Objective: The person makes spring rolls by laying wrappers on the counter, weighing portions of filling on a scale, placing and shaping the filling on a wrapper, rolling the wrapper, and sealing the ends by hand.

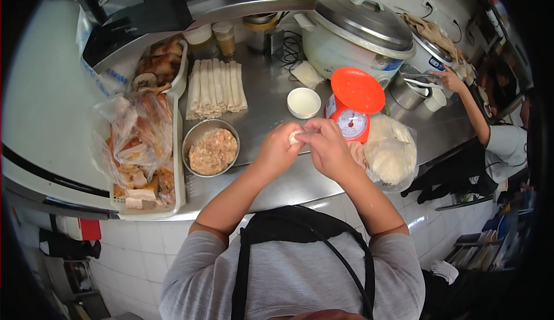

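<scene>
My left hand (279,145) and my right hand (329,146) meet over the steel counter's front part, fingers pinched around a small pale piece of food (295,137). Just beyond them stands a small white bowl (304,102). To the left, a metal bowl (210,147) holds a minced filling, and behind it lies a stack of pale rolls (215,89). On the right are an orange scale (358,90) and a plastic bag with round, pale wrappers (393,157).
A tray (178,164) of cooked meat, partly under plastic, lies at the left. A large lidded cooker (358,32) stands at the back. At the right, another person's hand (450,80) reaches toward metal containers (408,93).
</scene>
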`<move>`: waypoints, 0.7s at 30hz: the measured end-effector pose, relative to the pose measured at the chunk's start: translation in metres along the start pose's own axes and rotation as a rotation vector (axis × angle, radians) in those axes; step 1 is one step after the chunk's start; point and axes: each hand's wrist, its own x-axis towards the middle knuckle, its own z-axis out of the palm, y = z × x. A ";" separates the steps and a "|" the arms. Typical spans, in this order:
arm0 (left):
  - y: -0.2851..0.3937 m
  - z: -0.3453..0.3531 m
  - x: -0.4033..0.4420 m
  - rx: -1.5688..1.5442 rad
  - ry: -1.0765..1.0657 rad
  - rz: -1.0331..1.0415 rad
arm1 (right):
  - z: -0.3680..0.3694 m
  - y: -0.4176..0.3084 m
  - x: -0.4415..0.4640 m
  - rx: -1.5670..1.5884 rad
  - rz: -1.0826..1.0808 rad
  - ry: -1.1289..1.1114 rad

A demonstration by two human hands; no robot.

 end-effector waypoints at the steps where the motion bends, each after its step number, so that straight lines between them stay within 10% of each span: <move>1: 0.000 0.000 0.000 -0.016 0.000 -0.002 | 0.000 -0.001 -0.001 -0.026 -0.004 -0.002; 9: 0.003 0.000 -0.002 -0.069 -0.081 -0.032 | 0.004 -0.006 0.002 -0.221 -0.030 -0.032; 21: -0.009 -0.004 0.011 -0.661 0.080 -0.285 | 0.054 0.030 -0.037 0.764 0.413 -0.145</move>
